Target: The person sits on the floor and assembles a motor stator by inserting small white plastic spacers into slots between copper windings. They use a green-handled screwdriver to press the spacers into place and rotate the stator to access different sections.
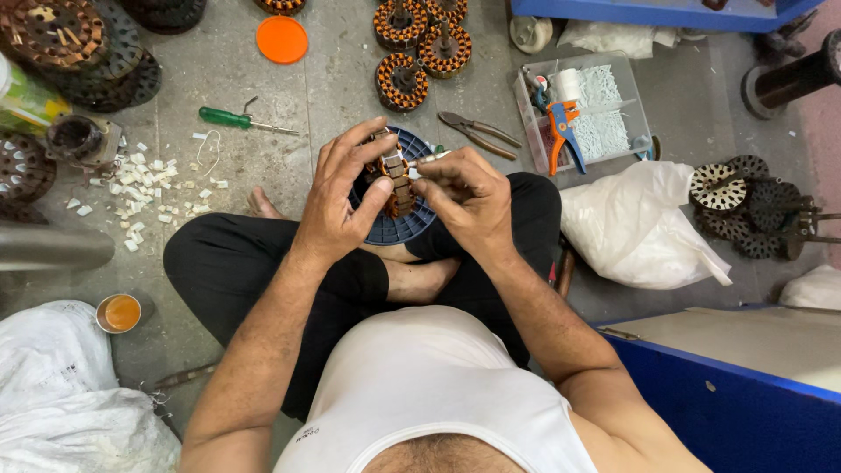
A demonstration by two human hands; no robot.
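Copper-wound stator (399, 180) sits between my two hands, raised over my crossed legs and just above a blue plastic disc (399, 229). My left hand (337, 206) grips its left side, thumb and fingers wrapped around the windings. My right hand (464, 197) pinches a small white strip (431, 158) against the stator's upper edge. Pliers (477, 133) lie on the floor just beyond.

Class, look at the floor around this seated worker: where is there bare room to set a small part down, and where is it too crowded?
Bare floor lies between the green screwdriver and the wound stators, below the orange lid. A smaller patch lies between the pliers and the clear parts box. It is crowded by the white scraps and the white bag.
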